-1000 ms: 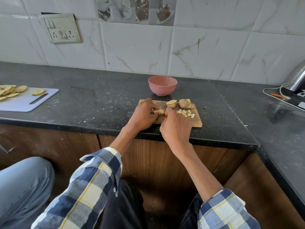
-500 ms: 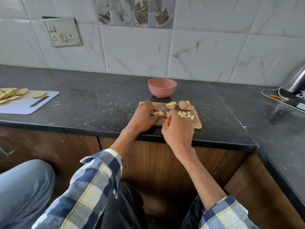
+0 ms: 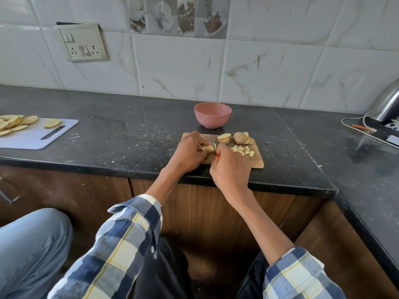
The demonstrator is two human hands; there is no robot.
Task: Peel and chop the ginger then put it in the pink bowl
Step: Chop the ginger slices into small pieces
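Note:
A small wooden cutting board (image 3: 257, 161) lies at the counter's front edge. My left hand (image 3: 190, 153) pins a piece of ginger (image 3: 207, 148) to it. My right hand (image 3: 230, 169) grips a knife (image 3: 214, 146) with a red handle, its blade on that piece. Two stacks of ginger slices (image 3: 224, 138) (image 3: 243, 138) lie at the board's far side, with small ginger cubes (image 3: 244, 151) at its right. The pink bowl (image 3: 212, 114) stands just behind the board and looks empty.
A white cutting board (image 3: 32, 139) with pale slices (image 3: 13, 124) sits at far left. At the right are a steel kettle (image 3: 388, 102), cables and a small device (image 3: 386, 134). A person's knee in grey trousers (image 3: 28, 244) is at lower left. The counter turns a corner at right.
The view has shifted slightly. My right hand has moved a little with the knife over the held piece; my left hand stays on the ginger.

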